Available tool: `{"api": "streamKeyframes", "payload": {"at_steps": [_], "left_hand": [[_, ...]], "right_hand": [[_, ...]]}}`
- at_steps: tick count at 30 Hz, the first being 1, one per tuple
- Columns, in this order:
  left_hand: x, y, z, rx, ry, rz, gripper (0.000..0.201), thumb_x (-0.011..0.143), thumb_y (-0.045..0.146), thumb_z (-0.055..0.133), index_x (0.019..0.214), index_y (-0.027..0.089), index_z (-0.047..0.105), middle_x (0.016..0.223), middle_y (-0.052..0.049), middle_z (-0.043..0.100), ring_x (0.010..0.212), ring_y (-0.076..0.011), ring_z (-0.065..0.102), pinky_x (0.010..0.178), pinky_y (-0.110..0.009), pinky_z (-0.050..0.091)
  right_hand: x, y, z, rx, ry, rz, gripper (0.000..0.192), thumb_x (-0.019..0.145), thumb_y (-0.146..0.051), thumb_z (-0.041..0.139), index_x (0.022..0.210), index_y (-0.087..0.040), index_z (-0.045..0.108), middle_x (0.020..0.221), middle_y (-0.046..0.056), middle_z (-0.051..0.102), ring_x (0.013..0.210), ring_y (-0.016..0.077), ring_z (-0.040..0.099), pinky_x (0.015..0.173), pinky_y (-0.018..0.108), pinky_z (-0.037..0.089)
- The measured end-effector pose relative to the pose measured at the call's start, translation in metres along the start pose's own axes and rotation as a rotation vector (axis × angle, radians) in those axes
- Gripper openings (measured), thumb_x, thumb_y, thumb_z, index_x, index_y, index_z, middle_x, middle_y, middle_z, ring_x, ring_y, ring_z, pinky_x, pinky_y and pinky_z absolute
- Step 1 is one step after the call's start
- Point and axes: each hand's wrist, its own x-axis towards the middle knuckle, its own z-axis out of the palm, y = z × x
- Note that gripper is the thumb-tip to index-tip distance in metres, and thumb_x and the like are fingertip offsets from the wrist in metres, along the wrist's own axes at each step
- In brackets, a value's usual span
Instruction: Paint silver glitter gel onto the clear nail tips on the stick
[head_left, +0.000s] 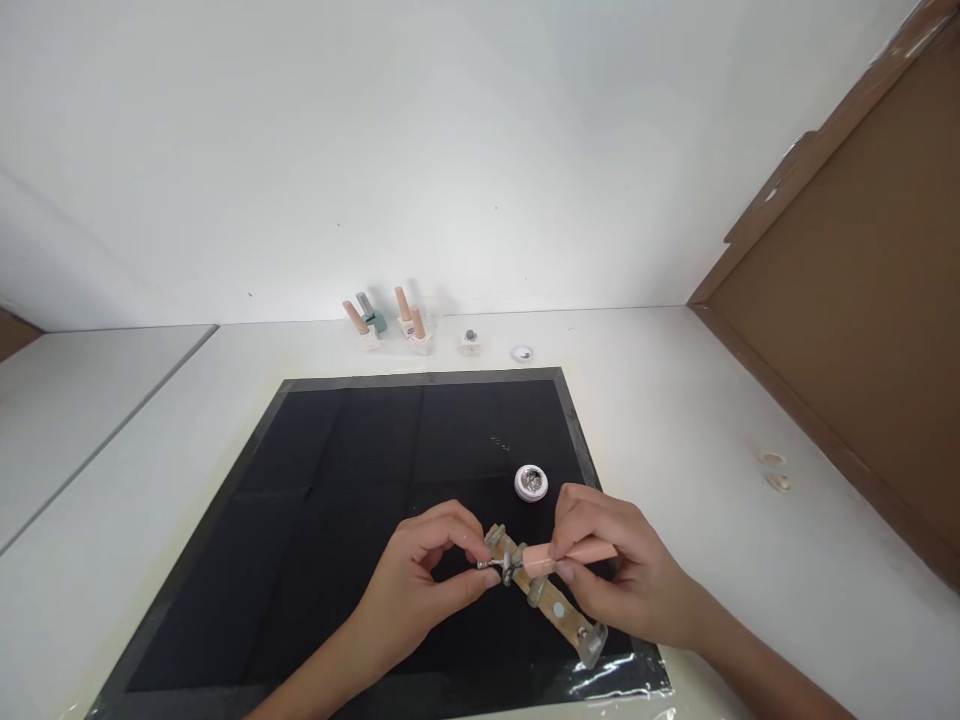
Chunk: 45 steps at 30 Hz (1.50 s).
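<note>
Nearest me, my left hand pinches a small metal piece, my right hand grips a peach-handled brush aimed toward nine o'clock, and the nail tip sits between, nearer my left, the wooden bar running half-past ten to half-past four.

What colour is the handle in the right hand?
The handle in the right hand is peach, seen in the head view.

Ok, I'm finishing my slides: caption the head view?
Right hand holding a peach brush, left hand pinching a small metal piece, by a wooden strip.
</note>
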Motion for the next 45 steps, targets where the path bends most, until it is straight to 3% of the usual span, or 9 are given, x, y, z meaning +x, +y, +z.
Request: {"api": "streamKeyframes", "payload": {"at_steps": [9, 17, 27, 45], "left_hand": [[-0.0024, -0.0034, 0.0004, 0.023, -0.003, 0.006, 0.007, 0.069, 0.011, 0.071, 0.067, 0.017, 0.067, 0.070, -0.002, 0.060, 0.064, -0.0138, 0.058, 0.060, -0.025, 0.046], [0.0004, 0.0003, -0.0003, 0.007, 0.003, 0.004, 0.009, 0.069, 0.011, 0.072, 0.065, 0.017, 0.066, 0.069, -0.001, 0.060, 0.064, -0.0131, 0.057, 0.060, -0.025, 0.045], [-0.0012, -0.0013, 0.0010, -0.076, -0.020, -0.013, 0.009, 0.069, 0.011, 0.073, 0.067, 0.017, 0.067, 0.070, -0.002, 0.061, 0.065, -0.0129, 0.058, 0.060, -0.025, 0.046], [-0.0018, -0.0054, 0.0014, -0.331, -0.046, -0.112, 0.009, 0.067, 0.011, 0.077, 0.068, 0.017, 0.070, 0.071, 0.001, 0.061, 0.066, -0.0102, 0.056, 0.062, -0.022, 0.045]], "right_hand": [[-0.0036, 0.0055, -0.0005, -0.062, 0.116, 0.074, 0.019, 0.079, -0.003, 0.051, 0.080, -0.021, 0.055, 0.067, -0.001, 0.050, 0.059, 0.0125, 0.046, 0.053, 0.025, 0.037], [-0.0039, 0.0047, -0.0013, 0.071, -0.029, 0.024, 0.019, 0.076, -0.003, 0.055, 0.081, -0.021, 0.057, 0.066, 0.000, 0.054, 0.060, 0.0132, 0.049, 0.054, 0.026, 0.039], [-0.0033, 0.0035, -0.0002, -0.002, 0.029, 0.089, 0.019, 0.077, -0.002, 0.052, 0.077, -0.021, 0.056, 0.067, -0.001, 0.052, 0.060, 0.0121, 0.047, 0.054, 0.024, 0.039], [-0.0070, 0.0065, -0.0008, 0.161, -0.024, 0.128, 0.013, 0.085, -0.009, 0.053, 0.085, -0.022, 0.056, 0.073, -0.001, 0.051, 0.063, 0.0125, 0.046, 0.057, 0.025, 0.037]]}}
